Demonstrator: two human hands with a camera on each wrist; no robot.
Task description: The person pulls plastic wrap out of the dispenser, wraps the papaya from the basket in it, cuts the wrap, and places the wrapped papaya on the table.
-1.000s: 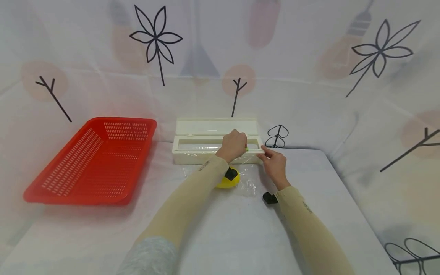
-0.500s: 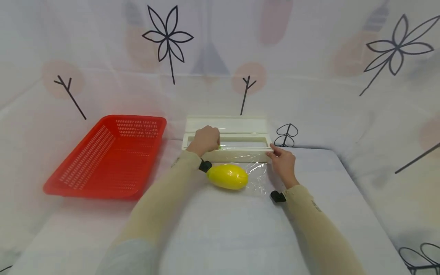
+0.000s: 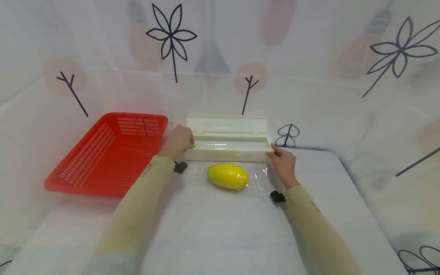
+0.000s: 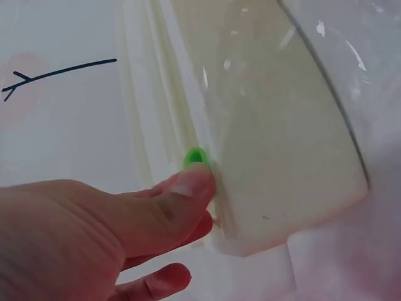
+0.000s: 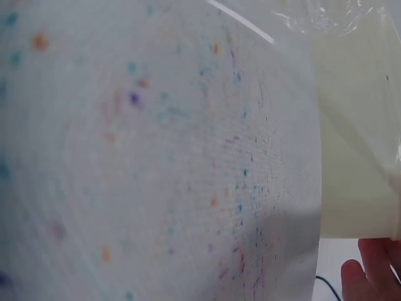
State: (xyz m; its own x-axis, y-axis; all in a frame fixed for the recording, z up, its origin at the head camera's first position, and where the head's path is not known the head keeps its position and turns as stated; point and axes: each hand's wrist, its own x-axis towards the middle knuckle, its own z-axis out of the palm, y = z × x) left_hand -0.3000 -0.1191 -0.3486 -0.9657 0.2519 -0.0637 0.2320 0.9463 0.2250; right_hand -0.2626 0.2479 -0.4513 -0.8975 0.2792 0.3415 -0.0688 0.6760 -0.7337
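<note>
At left, a red basket [image 3: 113, 152] stands on the bench [image 3: 220, 229]. The left hand [image 3: 178, 142] pinches a green tab [image 4: 196, 155] at the cream box's [image 3: 227, 134] left end. On the box's near side lies a yellow oval object [image 3: 228, 176], clear film [image 3: 259, 183] around it; the right hand [image 3: 284, 160] grips the box's right end.

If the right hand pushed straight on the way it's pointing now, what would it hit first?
The box: the right hand points forward and a little left, with thumb and fingertips at the box's right front corner. Exact contact is hard to judge, but nothing shows between them.
</note>
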